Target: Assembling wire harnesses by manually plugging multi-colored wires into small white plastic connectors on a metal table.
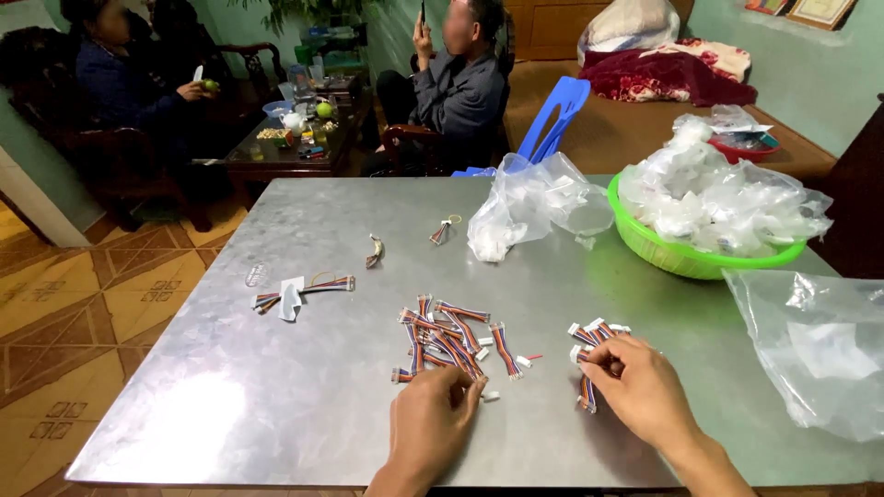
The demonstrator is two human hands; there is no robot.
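My left hand (pixel 433 419) rests on the metal table (pixel 276 396) with its fingertips on the near edge of a loose pile of short multicoloured wire harnesses (pixel 442 340) with white connectors. My right hand (pixel 640 387) is closed around a small bundle of the same wire harnesses (pixel 589 345), whose white connector ends stick out past the fingers. One loose harness (pixel 505 350) lies between the two hands.
A bundled harness set with a white tag (pixel 299 293) lies to the left. A green basket of clear bags (pixel 709 212) stands at the back right, a clear bag (pixel 529 202) beside it, another plastic bag (pixel 820 350) at right. Two people sit beyond, near a blue chair (pixel 552 115).
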